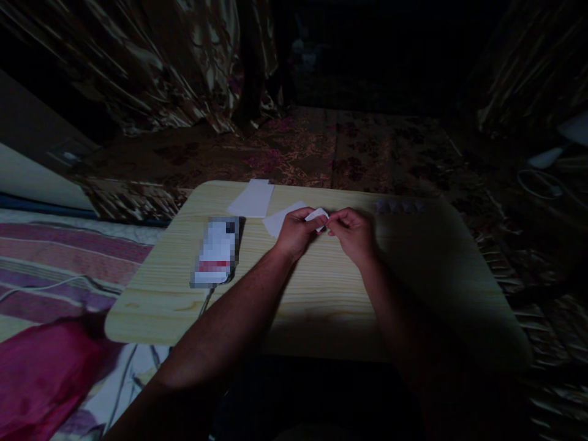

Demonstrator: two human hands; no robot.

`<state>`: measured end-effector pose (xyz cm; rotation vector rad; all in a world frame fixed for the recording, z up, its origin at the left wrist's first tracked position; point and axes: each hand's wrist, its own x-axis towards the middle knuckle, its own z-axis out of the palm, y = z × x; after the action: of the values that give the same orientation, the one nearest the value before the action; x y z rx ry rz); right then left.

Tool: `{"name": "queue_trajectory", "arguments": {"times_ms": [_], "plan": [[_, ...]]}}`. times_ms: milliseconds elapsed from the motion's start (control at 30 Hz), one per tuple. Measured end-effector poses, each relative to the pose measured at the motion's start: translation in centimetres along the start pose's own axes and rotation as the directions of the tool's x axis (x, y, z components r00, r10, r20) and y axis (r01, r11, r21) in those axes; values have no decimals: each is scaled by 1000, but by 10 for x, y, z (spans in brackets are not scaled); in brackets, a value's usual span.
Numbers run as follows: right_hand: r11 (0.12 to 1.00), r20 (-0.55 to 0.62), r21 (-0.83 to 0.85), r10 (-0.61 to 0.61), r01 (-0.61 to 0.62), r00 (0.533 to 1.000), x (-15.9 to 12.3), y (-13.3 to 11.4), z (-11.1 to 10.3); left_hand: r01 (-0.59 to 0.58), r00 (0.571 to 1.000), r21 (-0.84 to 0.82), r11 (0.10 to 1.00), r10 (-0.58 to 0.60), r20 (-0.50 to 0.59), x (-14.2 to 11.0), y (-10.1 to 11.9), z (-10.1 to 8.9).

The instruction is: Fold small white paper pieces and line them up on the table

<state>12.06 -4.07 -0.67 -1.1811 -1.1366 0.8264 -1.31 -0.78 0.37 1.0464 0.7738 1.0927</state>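
Observation:
Over the middle of the small wooden table (pixel 321 294), my left hand (pixel 296 233) is closed on a small folded piece of white paper (pixel 316 214). The fingers of my right hand (pixel 353 231) are pinched together at the paper's right edge. Just beyond my left hand lies a white paper sheet (pixel 278 222), partly covered by the hand. Farther back on the left is a stack of white paper pieces (pixel 253 199). Several small folded paper pieces (pixel 399 206) stand in a row at the back right, dim in the shadow.
A blurred phone-like device (pixel 215 251) with a cable lies on the table's left side. Left of the table are a striped bed cover (pixel 68 257) and a pink bag (pixel 46 380). Patterned curtains (pixel 193 61) hang behind, and a pale lamp (pixel 546 156) shows at the far right.

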Motion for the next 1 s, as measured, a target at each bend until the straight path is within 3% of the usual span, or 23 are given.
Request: {"name": "queue_trajectory", "arguments": {"times_ms": [133, 567, 800, 1000], "plan": [[1000, -29, 4, 0, 0, 1000, 1, -5, -1, -12, 999, 0, 1000, 12, 32, 0, -3, -1], [996, -68, 86, 26, -20, 997, 1, -5, 2, -41, 999, 43, 998, 42, -25, -1, -5, 3], [999, -16, 36, -40, 41, 999, -1, -7, 0, -103, 993, 275, 956, 117, -35, -4, 1, 1], [998, -43, 54, -13, 15, 999, 0, -5, 2, -60, 996, 253, 966, 76, -54, -5, 2, 2]]}}
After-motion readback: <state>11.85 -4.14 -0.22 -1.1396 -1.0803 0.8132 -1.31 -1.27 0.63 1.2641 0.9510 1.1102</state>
